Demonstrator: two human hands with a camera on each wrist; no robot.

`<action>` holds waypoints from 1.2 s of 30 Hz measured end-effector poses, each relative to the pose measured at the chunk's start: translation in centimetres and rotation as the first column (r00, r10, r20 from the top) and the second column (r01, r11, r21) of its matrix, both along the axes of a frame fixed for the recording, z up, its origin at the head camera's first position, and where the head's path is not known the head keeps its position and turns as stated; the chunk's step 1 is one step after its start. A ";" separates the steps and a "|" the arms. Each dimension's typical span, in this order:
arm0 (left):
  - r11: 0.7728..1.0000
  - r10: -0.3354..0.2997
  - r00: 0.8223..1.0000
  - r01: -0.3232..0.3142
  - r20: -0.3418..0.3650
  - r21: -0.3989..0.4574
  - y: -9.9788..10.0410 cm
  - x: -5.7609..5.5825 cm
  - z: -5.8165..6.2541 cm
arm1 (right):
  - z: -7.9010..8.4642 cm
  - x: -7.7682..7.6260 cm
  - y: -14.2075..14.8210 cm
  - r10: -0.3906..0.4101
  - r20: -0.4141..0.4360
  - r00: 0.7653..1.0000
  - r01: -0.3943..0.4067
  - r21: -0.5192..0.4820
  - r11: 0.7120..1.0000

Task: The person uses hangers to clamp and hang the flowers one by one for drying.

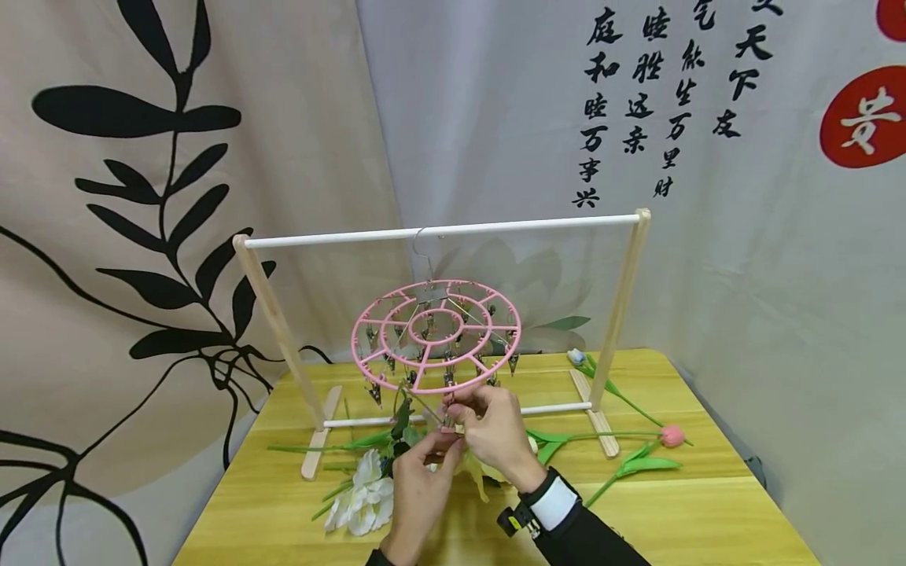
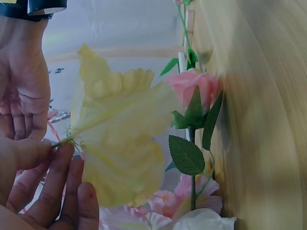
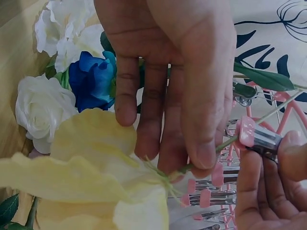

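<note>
L hand [image 1: 425,487] pinches stem [image 3: 226,143] of yellow flower [image 2: 120,139], which hangs below; R hand [image 1: 491,436], nearer the rnd pink hanger [image 1: 423,363], grips pink-tipped clip [image 3: 247,132] just above. Stem's long axis runs up past clip; can't tell if clamped.

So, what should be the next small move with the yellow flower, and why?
Perhaps let the right hand gently ease its pinch on the pink-tipped clip, so it can close. The left hand pinches the stem of the yellow flower, and that stem appears to reach the clip's tip; whether it sits fully inside, I cannot tell.
</note>
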State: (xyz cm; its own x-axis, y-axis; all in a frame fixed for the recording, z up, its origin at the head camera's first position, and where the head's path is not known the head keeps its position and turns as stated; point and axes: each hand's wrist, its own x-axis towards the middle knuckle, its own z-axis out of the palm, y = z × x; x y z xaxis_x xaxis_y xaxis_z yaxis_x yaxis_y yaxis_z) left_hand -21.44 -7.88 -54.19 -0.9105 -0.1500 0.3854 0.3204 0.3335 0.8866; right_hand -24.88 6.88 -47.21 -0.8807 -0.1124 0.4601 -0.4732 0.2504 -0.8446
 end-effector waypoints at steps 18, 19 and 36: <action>0.994 0.081 0.995 -0.084 -0.052 -0.069 -0.9 0.2 -0.2 | -1.0 0.5 0.6 0.159 0.032 0.987 -0.158 -0.028 0.987; 0.994 0.085 0.995 -0.089 -0.055 -0.068 -1.0 0.2 -0.2 | -1.1 0.5 0.6 0.162 0.033 0.986 -0.161 -0.025 0.987; 0.990 0.140 0.989 -0.138 0.056 -0.030 -3.1 -0.2 0.0 | -1.7 2.2 3.3 0.176 0.026 0.984 -0.178 0.090 0.980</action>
